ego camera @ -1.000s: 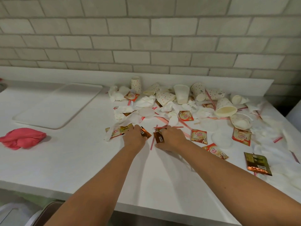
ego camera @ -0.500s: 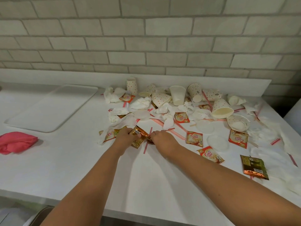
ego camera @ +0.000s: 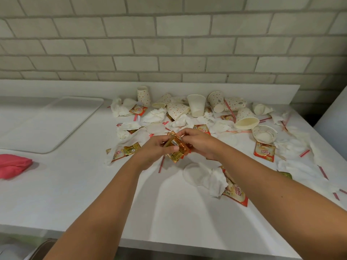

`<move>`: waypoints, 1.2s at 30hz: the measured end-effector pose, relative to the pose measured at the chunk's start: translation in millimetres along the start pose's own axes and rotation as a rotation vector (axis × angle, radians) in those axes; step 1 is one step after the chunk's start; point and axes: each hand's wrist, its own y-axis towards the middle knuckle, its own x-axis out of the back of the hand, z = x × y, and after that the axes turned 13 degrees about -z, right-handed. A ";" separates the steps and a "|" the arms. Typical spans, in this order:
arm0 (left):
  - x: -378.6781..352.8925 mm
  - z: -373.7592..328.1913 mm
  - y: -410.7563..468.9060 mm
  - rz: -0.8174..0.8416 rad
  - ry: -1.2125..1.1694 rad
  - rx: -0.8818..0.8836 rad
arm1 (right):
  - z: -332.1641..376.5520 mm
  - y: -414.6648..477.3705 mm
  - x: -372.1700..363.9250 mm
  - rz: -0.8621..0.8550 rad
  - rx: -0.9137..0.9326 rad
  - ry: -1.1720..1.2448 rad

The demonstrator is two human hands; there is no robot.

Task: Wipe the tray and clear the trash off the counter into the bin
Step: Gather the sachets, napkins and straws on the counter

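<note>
Head view: a bunch of orange-gold sachets (ego camera: 175, 150) is being held at the centre of the frame, above the worktop (ego camera: 75, 194). It is being gripped by the left hand (ego camera: 155, 150), fingers curled round it, and pinched at its upper edge by the right hand (ego camera: 200, 145). Paper cups (ego camera: 196, 106), crumpled napkins (ego camera: 155, 116) and red stirrers (ego camera: 161, 166) are lying scattered across centre and right. The white tray (ego camera: 47, 126) is lying at upper left, with a pink cloth (ego camera: 13, 166) below it at the left edge.
</note>
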 end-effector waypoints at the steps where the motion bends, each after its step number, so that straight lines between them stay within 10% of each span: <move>1: -3.6 -0.7 1.0 -0.027 -0.003 -0.004 | -0.5 -1.5 1.9 -0.002 0.001 0.018; 14: -11.1 3.3 3.1 -0.266 -0.067 0.084 | -22.3 -34.5 55.4 0.232 -0.083 -1.267; 36: 17.3 10.1 -22.1 -0.432 -0.084 0.096 | -33.1 -15.1 0.7 0.103 0.294 -1.069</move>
